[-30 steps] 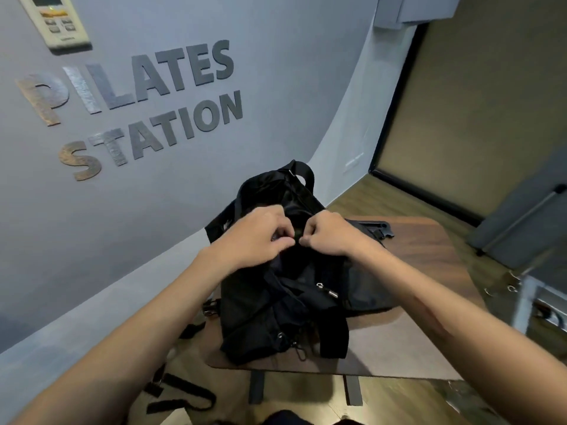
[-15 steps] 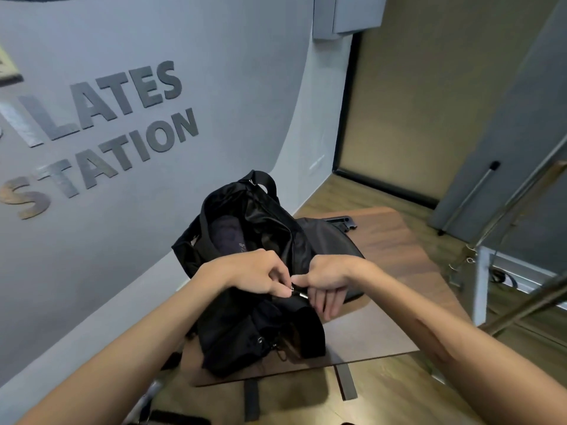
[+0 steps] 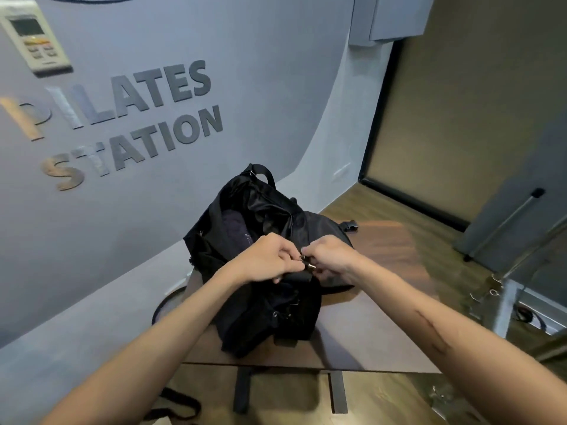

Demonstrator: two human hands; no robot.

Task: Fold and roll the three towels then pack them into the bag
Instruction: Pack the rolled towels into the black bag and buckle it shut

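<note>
A soft black fabric bag (image 3: 264, 271) sits slumped on the brown wood-grain table (image 3: 395, 265), near the table's left edge and close to the grey wall; its mouth gapes open at the far side, and a dark navy towel (image 3: 234, 230) shows inside it, rolled or folded I cannot tell; a black carry handle (image 3: 264, 174) arches up at the bag's far end. The person's left hand (image 3: 267, 262) and right hand (image 3: 333, 259) meet over the middle of the bag, knuckles almost touching; both have their fingers curled, pinching at a small silver metal zip pull (image 3: 308, 265) and the black fabric around it; which hand has the metal and which the cloth is hard to make out. A black plastic buckle (image 3: 349, 225) lies on the table just beyond the bag. On the wall stand grey raised letters reading PILATES STATION (image 3: 122, 124), with a white remote control (image 3: 33, 41) mounted above them.
</note>
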